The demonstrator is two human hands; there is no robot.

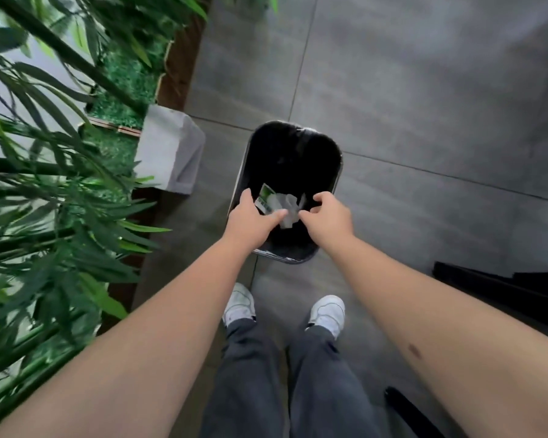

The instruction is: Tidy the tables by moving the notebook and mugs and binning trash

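Both arms reach forward and down over a black bin [329, 153] that stands on the grey tiled floor [408, 90]. The left hand [250, 218] is above the left part of the bin's opening. Its fingers are stretched forward and a little spread, and the thumb points to the right toward the trash. The thumb tip is at the edge of the crumpled white paper [287, 205], but I cannot tell if it really touches it; the hand does not grip anything that I can see.

The right hand [328, 213] is above the right part of the opening. Its fingers are curled downward and the thumb points left, close to the white paper. If the fingers pinch the paper or only hang above it, I cannot tell, because the picture is blurred there.

The trash lies between the two hands, over the dark inside of the bin: the crumpled white paper and, just left of it, a small green and white wrapper [265, 197]. The wrapper has some print on it, but it is too small and blurred to read.

Below the arms are grey trousers and two white shoes [328, 312]. On the left side stand green plants [45, 200] and a grey planter box [168, 147].
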